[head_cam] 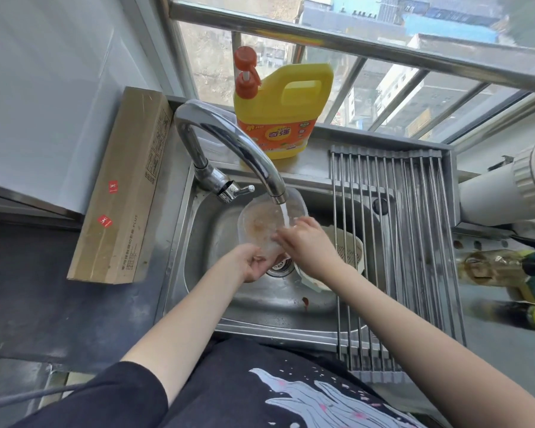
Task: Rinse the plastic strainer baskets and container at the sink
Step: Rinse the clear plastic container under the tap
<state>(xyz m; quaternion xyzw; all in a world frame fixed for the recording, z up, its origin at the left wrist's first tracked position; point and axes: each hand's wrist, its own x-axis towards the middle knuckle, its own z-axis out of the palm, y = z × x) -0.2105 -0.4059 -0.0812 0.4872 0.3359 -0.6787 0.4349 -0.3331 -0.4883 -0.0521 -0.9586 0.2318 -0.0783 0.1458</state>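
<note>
A clear plastic container (pixel 261 222) with brownish residue is tilted under the running faucet (pixel 229 143) over the sink (pixel 204 230). My left hand (pixel 250 262) grips the container's near rim from below. With its fingers stretched out, my right hand (pixel 306 242) touches the container's inside, right at the water stream. A whitish strainer basket (pixel 348 248) lies in the sink behind my right hand, partly under the drying rack. The drain (pixel 280 267) shows between my hands.
A yellow detergent jug (pixel 283 114) with an orange pump stands on the ledge behind the faucet. A roll-up metal drying rack (pixel 393 242) covers the sink's right part. A long cardboard box (pixel 122 193) lies on the left counter. Bottles (pixel 501 270) stand at the right.
</note>
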